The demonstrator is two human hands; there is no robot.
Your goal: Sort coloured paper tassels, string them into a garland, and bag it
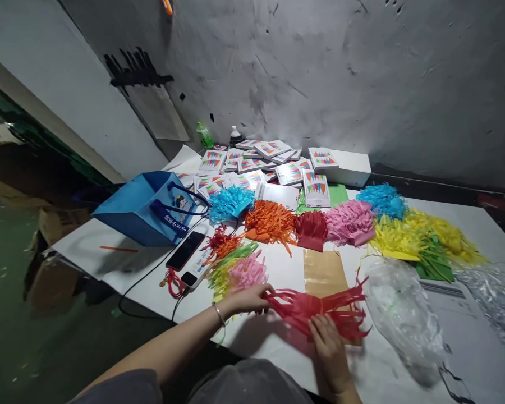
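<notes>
Clock centred on the work piece. A red fringed bundle of thin strips [305,306] is held low over the near side of a white-covered table [288,265]. Its 9 o'clock end is pinched in the left hand [251,298], fingertips brought together with no visible gap. The right hand [329,338] is laid on its near edge at about 5 o'clock — fingers side by side, nearly straight; thumb hidden, so it cannot be told whether anything is gripped. A loose spray of strip ends is spread toward 3 o'clock.

A flat brown sheet [325,269] is partly covered by the bundle, its bare part showing at 12. A crumpled transparent plastic bag [404,320] is set just beside the strips at 3.

Farther off, fringed bundles are laid in a row: bright blue [231,203] between 10 and 11, orange [271,220] at 11, dark red [311,227] at 12, pale pink [349,221] at 1, yellow [395,235] at 2. A black-screened phone [186,251] and a blue box-shaped carrier bag [130,210] are placed toward 10 — the bag farther out. Printed white packs [271,148] are piled by the wall at 11.
</notes>
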